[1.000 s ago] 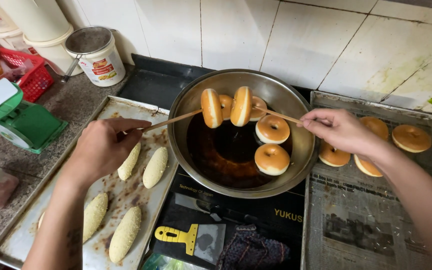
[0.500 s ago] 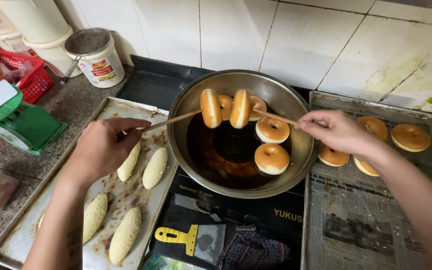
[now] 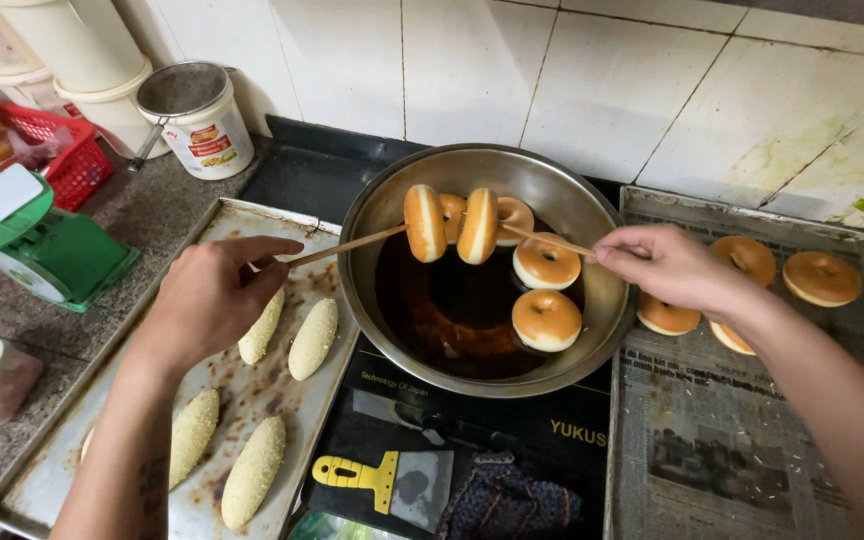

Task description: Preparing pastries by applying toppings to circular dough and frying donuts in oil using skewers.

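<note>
Even bright overhead light, soft shadows, mild glare on tiles, wide-angle edge distortion

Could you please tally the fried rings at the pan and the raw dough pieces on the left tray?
Golden fried dough rings in or over the round metal pan: 6
Pale oblong raw dough pieces clearly visible on the metal tray: 4
Total: 10

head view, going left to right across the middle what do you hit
green scale → tray of pale dough pieces → left hand → stick with two doughnuts → pan of dark oil → right hand → tray of fried doughnuts
</note>
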